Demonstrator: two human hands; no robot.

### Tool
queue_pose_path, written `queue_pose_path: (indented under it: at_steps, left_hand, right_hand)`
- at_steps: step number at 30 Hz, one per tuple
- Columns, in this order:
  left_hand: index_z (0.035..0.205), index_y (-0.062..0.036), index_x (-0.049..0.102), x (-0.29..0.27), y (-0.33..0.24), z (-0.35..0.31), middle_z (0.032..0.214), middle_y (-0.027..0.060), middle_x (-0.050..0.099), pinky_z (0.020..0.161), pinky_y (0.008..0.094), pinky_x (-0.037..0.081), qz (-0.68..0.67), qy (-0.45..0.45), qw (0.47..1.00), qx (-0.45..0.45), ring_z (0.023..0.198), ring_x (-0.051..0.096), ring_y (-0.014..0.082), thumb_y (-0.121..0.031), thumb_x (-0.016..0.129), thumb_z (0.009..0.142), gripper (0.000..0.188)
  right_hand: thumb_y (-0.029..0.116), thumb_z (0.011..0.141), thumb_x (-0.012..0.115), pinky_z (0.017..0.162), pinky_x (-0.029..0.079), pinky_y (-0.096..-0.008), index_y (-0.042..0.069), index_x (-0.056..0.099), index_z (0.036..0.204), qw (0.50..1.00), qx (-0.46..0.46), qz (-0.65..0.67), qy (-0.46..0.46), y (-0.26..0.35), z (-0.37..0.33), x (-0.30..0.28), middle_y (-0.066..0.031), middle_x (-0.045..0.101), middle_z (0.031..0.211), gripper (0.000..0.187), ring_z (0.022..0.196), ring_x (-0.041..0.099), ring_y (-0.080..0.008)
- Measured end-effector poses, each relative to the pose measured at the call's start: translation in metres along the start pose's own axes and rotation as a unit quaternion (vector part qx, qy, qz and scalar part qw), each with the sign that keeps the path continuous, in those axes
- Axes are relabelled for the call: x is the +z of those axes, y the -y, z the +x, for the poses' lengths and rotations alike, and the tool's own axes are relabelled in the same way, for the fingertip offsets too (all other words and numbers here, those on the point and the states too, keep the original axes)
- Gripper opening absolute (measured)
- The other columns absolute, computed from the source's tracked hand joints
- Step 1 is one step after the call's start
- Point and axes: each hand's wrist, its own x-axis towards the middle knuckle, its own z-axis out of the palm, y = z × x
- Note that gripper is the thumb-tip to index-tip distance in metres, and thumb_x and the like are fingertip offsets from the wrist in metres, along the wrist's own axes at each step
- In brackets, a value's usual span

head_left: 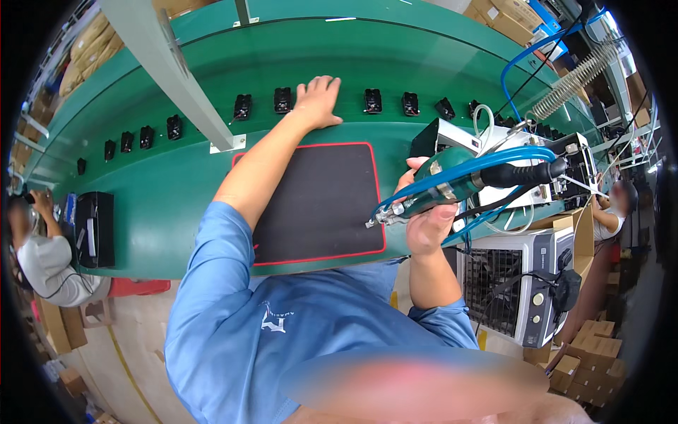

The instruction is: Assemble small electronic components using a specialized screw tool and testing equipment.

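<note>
My left hand [317, 101] reaches far across the green conveyor belt [395, 63], palm down and fingers together, lying over a spot in the row of small black parts; whether it grips one I cannot tell. The nearest visible black part [282, 99] sits just left of it. My right hand [426, 215] is wrapped around a green powered screwdriver [441, 189], whose metal tip [370, 223] points left over the black mat with a red border [321, 205]. Blue air hoses [494, 159] and a black cable trail from the tool.
More black parts [372, 101] ride the belt in a row. A grey post [169, 63] crosses the belt at the left. A white machine [565, 169] and a grey fan unit [519, 283] stand at the right. Other people sit at left [42, 261] and right [611, 212].
</note>
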Motion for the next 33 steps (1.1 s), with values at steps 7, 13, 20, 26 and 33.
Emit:
queue_pose_path:
  at_steps: [7, 13, 20, 26, 33]
  left_hand:
    - [0.147, -0.0086, 0.043, 0.046, -0.056, 0.049, 0.139, 0.0134, 0.053, 0.108, 0.0555, 0.032, -0.023, -0.055, 0.998, 0.038, 0.135, 0.046, 0.0323, -0.048, 0.088, 0.068, 0.100]
    - [0.136, -0.0035, 0.053, 0.026, -0.042, 0.010, 0.134, 0.0133, 0.057, 0.105, 0.0477, 0.034, -0.148, -0.100, 0.983, 0.050, 0.130, 0.051, 0.0297, -0.036, 0.084, 0.075, 0.075]
    - [0.138, -0.0083, 0.054, -0.024, -0.026, -0.202, 0.135, 0.0100, 0.055, 0.108, 0.0440, 0.032, -0.274, -0.100, 0.955, 0.043, 0.132, 0.050, 0.0274, -0.030, 0.085, 0.077, 0.072]
    - [0.136, -0.0078, 0.058, -0.014, -0.041, -0.259, 0.135, 0.0071, 0.057, 0.104, 0.0407, 0.033, -0.254, -0.113, 0.960, 0.032, 0.126, 0.053, 0.0234, -0.030, 0.085, 0.074, 0.072]
    - [0.130, -0.0157, 0.065, -0.004, -0.034, -0.256, 0.137, 0.0073, 0.053, 0.104, 0.0434, 0.030, -0.282, -0.078, 0.956, 0.022, 0.128, 0.050, 0.0239, -0.035, 0.087, 0.072, 0.065]
  right_hand:
    - [0.076, 0.085, 0.059, 0.063, 0.048, -0.0261, -0.010, 0.052, 0.131, 0.999, 0.013, -0.034, 0.020, 0.008, 0.003, -0.004, -0.0112, 0.062, 0.089, 0.098, 0.080, 0.059, -0.0148]
    - [0.081, 0.084, 0.056, 0.060, 0.048, -0.0262, -0.009, 0.054, 0.127, 0.998, 0.039, -0.054, -0.014, 0.017, -0.006, -0.002, -0.0081, 0.061, 0.081, 0.100, 0.068, 0.058, -0.0124]
    - [0.071, 0.095, 0.047, 0.062, 0.048, -0.0259, -0.007, 0.051, 0.129, 0.999, 0.007, -0.023, 0.043, -0.011, 0.003, 0.020, -0.0097, 0.060, 0.086, 0.085, 0.072, 0.057, -0.0137]
    - [0.076, 0.096, 0.031, 0.057, 0.052, -0.0294, -0.005, 0.050, 0.127, 0.996, -0.025, -0.024, 0.081, -0.003, 0.022, 0.085, -0.0151, 0.061, 0.100, 0.089, 0.065, 0.057, -0.0142]
    - [0.083, 0.091, 0.031, 0.054, 0.045, -0.0245, -0.002, 0.056, 0.118, 0.999, 0.032, 0.007, 0.001, -0.043, 0.004, 0.112, -0.0071, 0.060, 0.075, 0.093, 0.058, 0.054, -0.0135]
